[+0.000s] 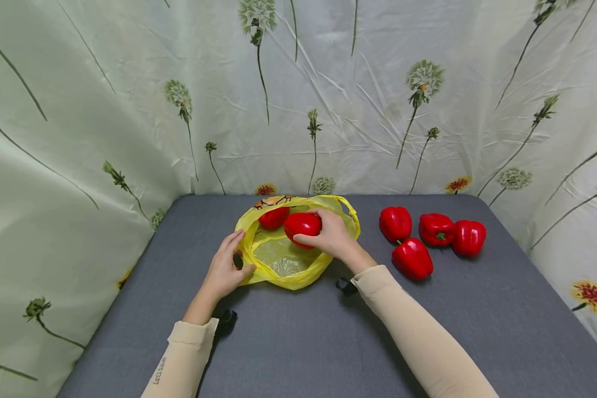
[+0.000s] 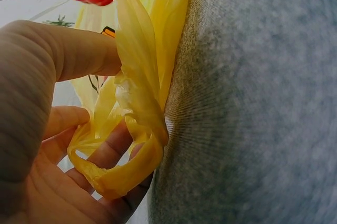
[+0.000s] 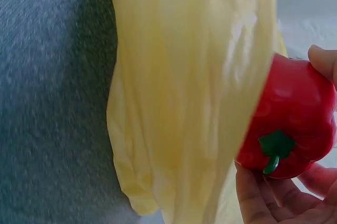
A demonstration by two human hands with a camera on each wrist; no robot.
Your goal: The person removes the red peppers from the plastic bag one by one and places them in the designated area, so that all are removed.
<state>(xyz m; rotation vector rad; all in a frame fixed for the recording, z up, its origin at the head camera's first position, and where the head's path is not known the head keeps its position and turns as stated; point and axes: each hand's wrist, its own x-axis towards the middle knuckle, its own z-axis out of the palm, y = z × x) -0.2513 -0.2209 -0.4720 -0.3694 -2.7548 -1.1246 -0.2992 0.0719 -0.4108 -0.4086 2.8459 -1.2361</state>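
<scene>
A yellow plastic bag (image 1: 294,282) lies with its mouth open in the middle of the table. My left hand (image 1: 222,267) holds the bag's left rim; in the left wrist view the thumb lies on one side of the yellow film (image 2: 145,71) and the fingers pass by a handle loop. In my right hand (image 1: 335,236) is a red bell pepper (image 1: 302,224), gripped over the bag's opening. The right wrist view shows its green stem (image 3: 276,150), with part of the pepper behind the bag's wall. Another red bell pepper (image 1: 273,219) is inside the bag at the back left.
Several red bell peppers stand grouped to the right of the bag, the nearest one (image 1: 412,259) in front of the others. The grey table (image 1: 288,342) meets a white flowered curtain (image 1: 298,155) at its back edge. Black wrist straps (image 1: 346,286) show below both wrists.
</scene>
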